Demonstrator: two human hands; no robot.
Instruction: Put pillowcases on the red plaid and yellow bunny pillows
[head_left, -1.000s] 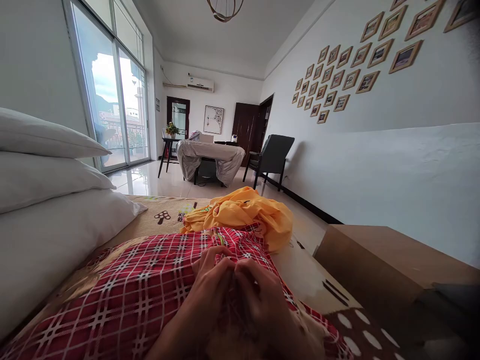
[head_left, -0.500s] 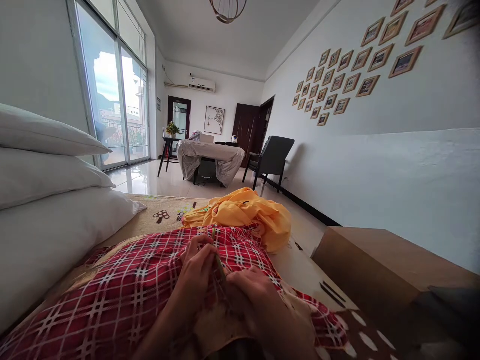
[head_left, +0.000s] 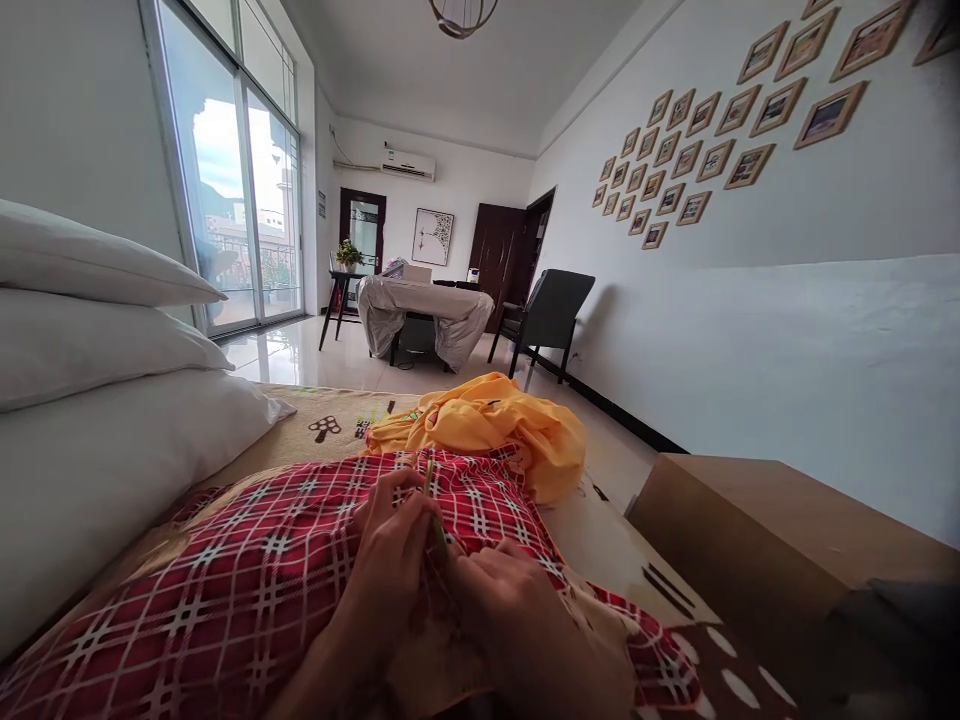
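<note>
Red plaid fabric (head_left: 255, 545) with white lines spreads over the bed in front of me. A thin green strip (head_left: 429, 478) runs along it between my hands; I cannot tell whether it is a zipper or a cord. My left hand (head_left: 394, 530) pinches at this strip with bent fingers. Close on its right, my right hand (head_left: 502, 585) is curled with the fingers pressed together at the strip's near end. Its fingertips are hidden, so what it grips does not show. A bunched yellow cloth (head_left: 510, 420) lies just beyond the plaid.
White pillows (head_left: 112, 420) are stacked at the left. A cardboard box (head_left: 750, 530) stands beside the bed at the right. Beyond the bed are a table with a plastic cover (head_left: 420, 298) and a dark chair (head_left: 559, 305). The patterned bed sheet (head_left: 326, 425) shows around the fabric.
My right hand has shifted slightly left and down, nearer my left hand. The left hand keeps its pinch. The whole view has turned a little.
</note>
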